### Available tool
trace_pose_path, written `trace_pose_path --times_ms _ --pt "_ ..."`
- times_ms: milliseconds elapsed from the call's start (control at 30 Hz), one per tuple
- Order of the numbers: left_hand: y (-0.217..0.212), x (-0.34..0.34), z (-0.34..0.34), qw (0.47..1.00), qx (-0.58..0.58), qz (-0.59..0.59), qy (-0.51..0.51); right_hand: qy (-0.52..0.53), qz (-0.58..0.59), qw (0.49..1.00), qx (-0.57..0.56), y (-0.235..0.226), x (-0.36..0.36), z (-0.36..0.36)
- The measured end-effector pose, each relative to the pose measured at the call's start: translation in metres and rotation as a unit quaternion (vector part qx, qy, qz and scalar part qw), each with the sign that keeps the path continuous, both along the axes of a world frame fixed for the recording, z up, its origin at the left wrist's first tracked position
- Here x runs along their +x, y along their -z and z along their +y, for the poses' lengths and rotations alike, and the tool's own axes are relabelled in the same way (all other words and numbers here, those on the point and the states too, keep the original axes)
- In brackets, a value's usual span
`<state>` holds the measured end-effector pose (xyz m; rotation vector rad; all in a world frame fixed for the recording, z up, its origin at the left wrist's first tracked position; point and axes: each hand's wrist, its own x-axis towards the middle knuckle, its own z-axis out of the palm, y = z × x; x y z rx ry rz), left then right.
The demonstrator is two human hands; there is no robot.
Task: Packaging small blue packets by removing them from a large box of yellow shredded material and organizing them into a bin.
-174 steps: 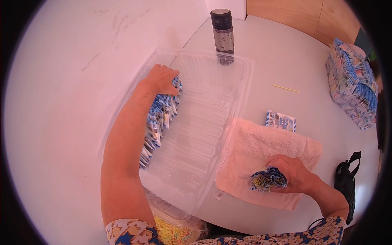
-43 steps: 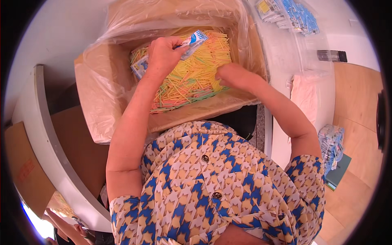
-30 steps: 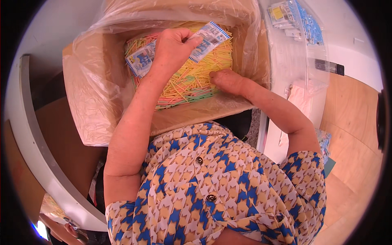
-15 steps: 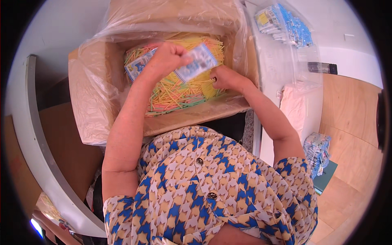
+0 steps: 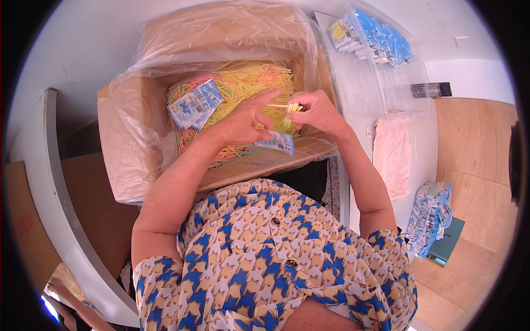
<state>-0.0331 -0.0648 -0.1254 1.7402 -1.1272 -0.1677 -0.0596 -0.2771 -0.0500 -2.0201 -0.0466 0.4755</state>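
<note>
A cardboard box (image 5: 248, 167) lined with clear plastic stands before me, full of thin yellow, pink and green sticks (image 5: 243, 80). Over it, my right hand (image 5: 324, 115) is closed around a small bundle of yellow sticks (image 5: 294, 109), their ends pointing up. My left hand (image 5: 243, 120) grips a blue-and-white packet (image 5: 282, 144), which hangs below its fingers. The left fingertips reach toward the bundle, where one stick juts sideways to them; whether they pinch it I cannot tell. More blue-and-white packets (image 5: 194, 106) lie on the sticks at the left inside the box.
At the far right, a clear plastic bin (image 5: 406, 105) holds a row of blue packets (image 5: 381, 38). A dark cylindrical object (image 5: 430, 90) lies near it. Closer in are a pink cloth (image 5: 392, 160), a packet stack (image 5: 429, 215) and a green flat item (image 5: 448, 243). A pale curved edge (image 5: 55, 182) runs along the left.
My left hand has come nearer and to the right, lowering its packet beside my right hand. The right hand has turned upward, showing the stick ends. The view has shifted slightly.
</note>
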Motion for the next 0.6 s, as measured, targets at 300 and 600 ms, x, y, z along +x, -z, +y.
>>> trace_pose_path --times_ms 300,600 --pt "-0.027 0.004 0.013 0.980 0.013 0.191 0.048 -0.055 -0.078 0.994 -0.045 -0.009 -0.003 0.013" --pt "-0.028 -0.004 0.010 0.997 -0.030 0.061 0.024 -0.267 -0.275 0.882 -0.275 0.002 0.005 0.020"
